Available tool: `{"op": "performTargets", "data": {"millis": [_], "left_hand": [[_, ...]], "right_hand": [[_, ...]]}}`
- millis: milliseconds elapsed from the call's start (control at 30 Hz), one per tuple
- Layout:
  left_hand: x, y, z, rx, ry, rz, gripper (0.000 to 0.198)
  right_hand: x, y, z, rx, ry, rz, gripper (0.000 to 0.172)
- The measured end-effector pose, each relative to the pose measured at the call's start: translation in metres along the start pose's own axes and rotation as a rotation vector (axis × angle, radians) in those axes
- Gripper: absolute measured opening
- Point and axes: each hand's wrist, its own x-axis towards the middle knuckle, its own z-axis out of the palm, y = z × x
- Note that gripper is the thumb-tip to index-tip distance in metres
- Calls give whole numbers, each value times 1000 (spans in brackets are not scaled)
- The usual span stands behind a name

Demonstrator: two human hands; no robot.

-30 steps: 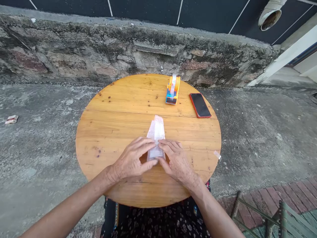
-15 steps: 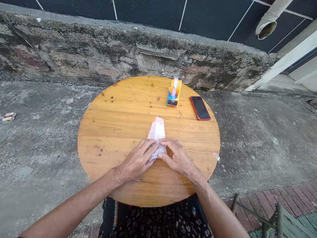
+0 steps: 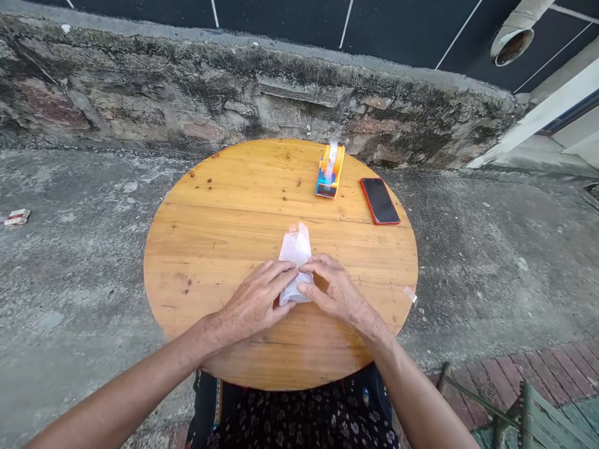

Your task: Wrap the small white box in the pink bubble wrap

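Observation:
A white, partly see-through wrapped packet (image 3: 296, 249) lies on the round wooden table (image 3: 224, 231), its narrower end pointing away from me. My left hand (image 3: 262, 290) curls around its left side, the fingertips on top and the thumb low at the near corner. From the right, my right hand (image 3: 334, 290) grips it with the index fingertip on top and the thumb against the near right side. The fingertips of both hands almost meet over its middle. What is inside the wrapping cannot be made out.
A yellow and blue tape dispenser (image 3: 330, 171) stands at the table's far side. Right of it lies a phone (image 3: 380, 201) in a red case. A strip of clear tape (image 3: 410, 295) hangs at the right edge. A stone wall (image 3: 187, 93) runs behind the table.
The far end of the packet has shifted and looks more folded in. My left fingers have opened slightly away from its near left side, while both hands stay on it.

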Motion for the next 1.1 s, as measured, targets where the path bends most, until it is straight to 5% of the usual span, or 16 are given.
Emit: {"op": "performTargets", "data": {"millis": [500, 667, 767, 1100], "left_hand": [[-4, -1, 4, 30, -10, 89, 45], [-11, -4, 12, 105, 23, 175, 42], [-14, -4, 14, 120, 19, 192, 42], [-15, -2, 14, 151, 13, 197, 42]], "right_hand": [[-1, -9, -6, -129, -44, -15, 16], [-5, -17, -10, -166, -46, 51, 43], [-4, -17, -20, -140, -111, 21, 34], [50, 0, -24, -440, -367, -84, 33]]}}
